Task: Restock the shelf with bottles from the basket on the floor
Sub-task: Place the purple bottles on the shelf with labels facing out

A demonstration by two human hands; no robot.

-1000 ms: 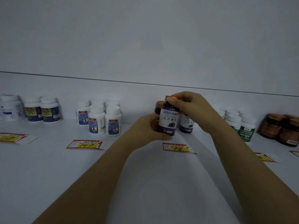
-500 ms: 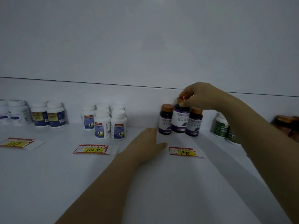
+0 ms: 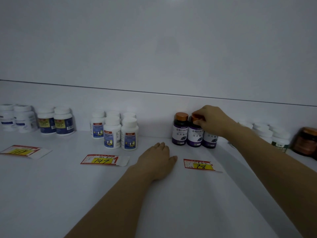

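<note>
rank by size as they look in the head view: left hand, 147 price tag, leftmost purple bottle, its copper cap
1. left hand
2. 147 price tag and leftmost purple bottle, which look too alike to rank
3. copper cap

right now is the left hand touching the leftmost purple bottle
Apart. Head view: the left hand lies flat on the shelf, bare shelf showing between its fingertips and the purple bottle.
</note>
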